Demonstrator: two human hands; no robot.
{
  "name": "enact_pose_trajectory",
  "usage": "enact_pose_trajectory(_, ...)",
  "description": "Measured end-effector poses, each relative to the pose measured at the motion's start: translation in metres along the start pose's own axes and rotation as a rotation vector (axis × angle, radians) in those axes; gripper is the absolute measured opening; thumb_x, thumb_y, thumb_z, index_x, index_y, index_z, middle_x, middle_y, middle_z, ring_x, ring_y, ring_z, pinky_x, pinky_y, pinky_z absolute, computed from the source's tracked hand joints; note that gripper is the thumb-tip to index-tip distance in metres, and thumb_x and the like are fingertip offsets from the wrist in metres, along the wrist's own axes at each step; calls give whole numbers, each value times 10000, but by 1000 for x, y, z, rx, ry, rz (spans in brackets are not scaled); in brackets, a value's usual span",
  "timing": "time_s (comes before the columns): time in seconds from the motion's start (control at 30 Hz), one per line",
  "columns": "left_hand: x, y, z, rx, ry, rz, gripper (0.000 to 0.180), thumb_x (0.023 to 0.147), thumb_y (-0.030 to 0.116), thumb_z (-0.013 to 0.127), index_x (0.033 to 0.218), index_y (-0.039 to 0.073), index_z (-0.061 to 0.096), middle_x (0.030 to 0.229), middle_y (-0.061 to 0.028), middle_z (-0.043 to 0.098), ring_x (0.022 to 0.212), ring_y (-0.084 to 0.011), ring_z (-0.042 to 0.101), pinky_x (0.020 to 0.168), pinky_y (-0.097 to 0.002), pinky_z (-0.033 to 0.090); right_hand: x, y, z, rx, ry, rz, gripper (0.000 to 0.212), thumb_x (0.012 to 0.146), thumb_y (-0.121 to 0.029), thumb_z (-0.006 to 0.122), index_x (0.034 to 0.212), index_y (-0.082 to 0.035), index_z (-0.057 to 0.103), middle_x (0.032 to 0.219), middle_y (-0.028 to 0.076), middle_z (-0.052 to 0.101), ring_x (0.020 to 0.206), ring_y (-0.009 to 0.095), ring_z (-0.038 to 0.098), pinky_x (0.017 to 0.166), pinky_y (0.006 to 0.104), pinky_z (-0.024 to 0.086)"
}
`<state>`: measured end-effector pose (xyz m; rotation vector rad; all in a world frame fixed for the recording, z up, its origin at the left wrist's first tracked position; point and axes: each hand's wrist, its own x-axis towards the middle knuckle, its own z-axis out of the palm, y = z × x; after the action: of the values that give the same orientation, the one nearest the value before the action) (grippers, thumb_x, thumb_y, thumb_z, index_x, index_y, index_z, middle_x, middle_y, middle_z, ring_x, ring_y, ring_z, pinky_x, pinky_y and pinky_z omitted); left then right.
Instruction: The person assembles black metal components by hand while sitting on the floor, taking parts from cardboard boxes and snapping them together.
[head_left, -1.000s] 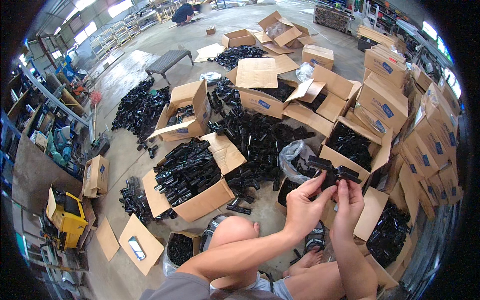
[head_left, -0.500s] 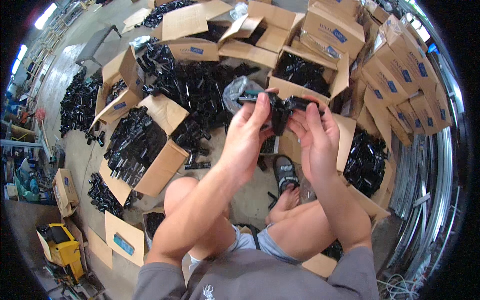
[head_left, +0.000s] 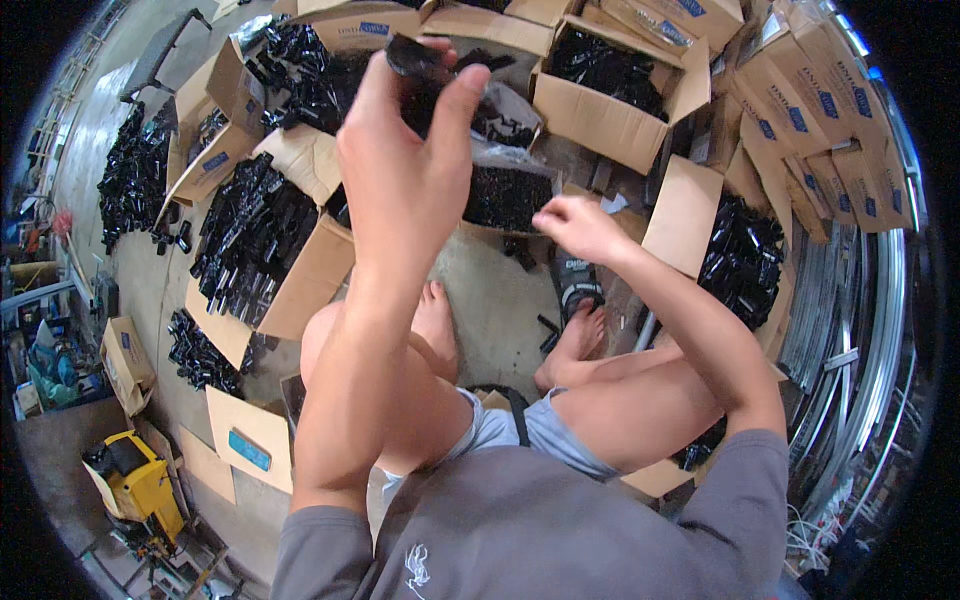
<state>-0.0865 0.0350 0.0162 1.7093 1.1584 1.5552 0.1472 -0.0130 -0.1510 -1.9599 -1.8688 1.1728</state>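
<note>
Between its digits, the left hand (head_left: 405, 160) grips a black part (head_left: 413, 60), right hand (head_left: 588, 228) curled.

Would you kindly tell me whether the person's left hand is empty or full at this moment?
Full: the left hand holds a black part, which shows between its thumb and fingers.

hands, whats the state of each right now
Left hand: holding a chunky black plastic-looking part.
Right hand: curled closed; cannot tell if holding anything.

one left hand (head_left: 405, 165), one right hand (head_left: 588, 230), two bare feet (head_left: 434, 325), one sandal (head_left: 577, 285), one phone (head_left: 249, 450), one bench (head_left: 160, 52) and one yellow machine (head_left: 145, 490) are counted. cartons (head_left: 595, 125) and black parts (head_left: 245, 230) overlap; exact totals cannot be given.
</note>
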Motion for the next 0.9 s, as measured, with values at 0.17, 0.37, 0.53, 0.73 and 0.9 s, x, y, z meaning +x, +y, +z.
enact_pose_trajectory(0.17,-9,9,-22,26,-46,-168,245,955,156,703,1144,0,688,999,-40,722,903,-76,625,818,-239,479,3,-2,87,-687,-562,18,372,870,-332,701,1039,-2,727,1078,212,720,1039,362,693,902,455,556)
enact_pose_trajectory(0.37,-14,38,-41,-374,131,-182,307,995,212,652,1189,-26,670,1073,-98,727,970,-125,672,901,-253,502,62,-35,225,-70,-175,-154,207,864,-219,639,946,-51,727,980,234,715,935,428,690,840,516,550)
enact_pose_trajectory(0.53,2,24,-47,-263,148,-208,341,1003,235,641,1205,-40,650,1075,-111,718,985,-132,664,909,-253,490,106,-42,331,-90,-109,-204,168,833,-219,715,888,-60,719,882,215,717,871,396,706,770,518,557)
enact_pose_trajectory(0.73,7,23,-52,-223,186,-302,314,990,194,664,1218,-21,640,1009,-58,687,914,-86,610,825,-221,456,97,-37,388,-179,43,-160,149,740,-161,684,847,-65,724,865,207,721,814,373,699,662,528,508)
enact_pose_trajectory(0.9,8,26,-76,-285,233,-310,354,966,98,681,1294,8,587,1004,-25,698,895,-47,614,756,-188,478,84,-72,400,44,-73,73,234,781,-168,665,962,-34,729,942,244,716,929,402,702,785,499,555)
